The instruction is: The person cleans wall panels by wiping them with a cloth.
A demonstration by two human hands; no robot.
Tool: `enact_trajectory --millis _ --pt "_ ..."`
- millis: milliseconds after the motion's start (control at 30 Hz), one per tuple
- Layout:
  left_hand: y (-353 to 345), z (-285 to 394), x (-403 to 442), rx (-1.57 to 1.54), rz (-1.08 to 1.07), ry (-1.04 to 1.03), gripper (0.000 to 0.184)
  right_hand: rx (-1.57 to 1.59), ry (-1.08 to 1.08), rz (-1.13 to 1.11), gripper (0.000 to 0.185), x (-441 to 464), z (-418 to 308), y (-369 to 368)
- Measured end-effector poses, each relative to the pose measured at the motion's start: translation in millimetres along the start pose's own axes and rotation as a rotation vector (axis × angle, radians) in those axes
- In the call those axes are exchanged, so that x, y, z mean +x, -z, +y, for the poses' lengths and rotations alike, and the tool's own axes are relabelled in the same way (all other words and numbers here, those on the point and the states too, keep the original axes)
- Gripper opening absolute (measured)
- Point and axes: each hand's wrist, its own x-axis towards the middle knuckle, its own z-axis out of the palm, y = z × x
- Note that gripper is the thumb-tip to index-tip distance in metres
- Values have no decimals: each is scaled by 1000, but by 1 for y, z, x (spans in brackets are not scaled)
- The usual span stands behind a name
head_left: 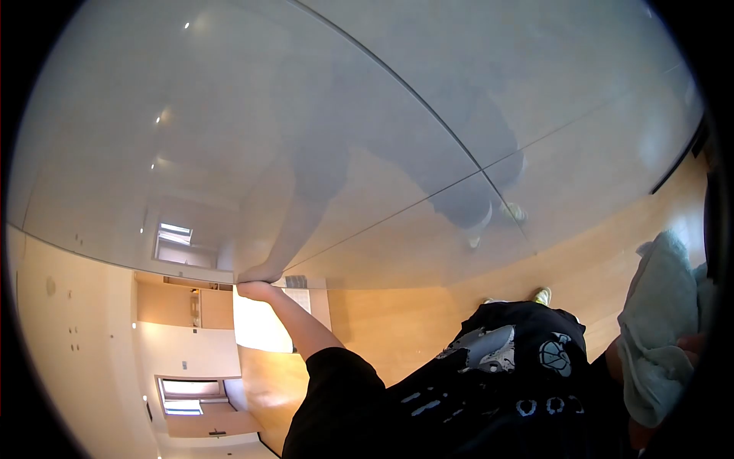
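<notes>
A large glossy grey-white panel (344,153) with seams fills the upper view and mirrors my arm and body. At its lower left edge, my left hand (258,290) touches the panel with the arm stretched out. Its fingers are too foreshortened to make out. On the far right a pale, thick cloth (659,329) hangs in folds, bunched in my right hand (691,349), which is partly covered by it.
Light wood flooring (397,329) runs below the panel, with my shoes (542,296) near its lower edge. A wooden cabinet (172,304), a bright white area (260,325) and a door (210,424) show at left. A dark object (711,222) stands at the right edge.
</notes>
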Motion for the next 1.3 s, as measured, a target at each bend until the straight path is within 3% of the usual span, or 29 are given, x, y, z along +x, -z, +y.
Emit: enact_trajectory --millis 100,167,300,400,467,567,700,800,867,900,1000,1033,1067,1233,1300 --pt "-7 10 -5 18 -26 -88 47 -118 28 285 32 0 -5 -30" --pt "-6 20 -14 -19 8 -50 47 -197 -42 337 26 1 -19 -35" --pt "-16 -4 -31 -43 -13 27 47 -309 -119 69 18 -7 -46 5" --pt "-50 -45 -59 -76 -95 23 47 -333 -362 55 22 -20 -90 23" --pt "-65 -74 -78 -80 -172 111 48 -396 -369 16 25 -32 -107 40" --pt "-84 -104 -117 -116 -254 190 49 -498 -110 -108 25 -42 -118 74" --pt "-91 -106 -179 -135 -295 279 48 -398 126 -78 24 -50 -115 88" --pt "-97 -118 -212 -204 -356 384 49 -409 95 -235 21 -58 -147 112" --pt "-104 -119 -241 -237 -361 411 51 -510 105 -170 19 -68 -165 113" --pt "-105 -122 -255 -261 -378 435 51 -586 180 -33 18 -81 -164 100" --pt "-93 -135 -282 -282 -406 509 52 -544 410 26 18 -106 -166 116" --pt "-101 -195 -268 -291 -408 463 52 -550 426 78 21 -116 -168 108" --pt "-90 -211 -250 -297 -521 428 68 -546 408 159 23 -127 -169 97" --pt "-12 -236 -208 -202 -511 305 65 -253 -61 755 39 -192 -142 -47" --pt "10 -238 -207 -174 -486 281 64 -70 -206 700 45 -195 -126 -109"
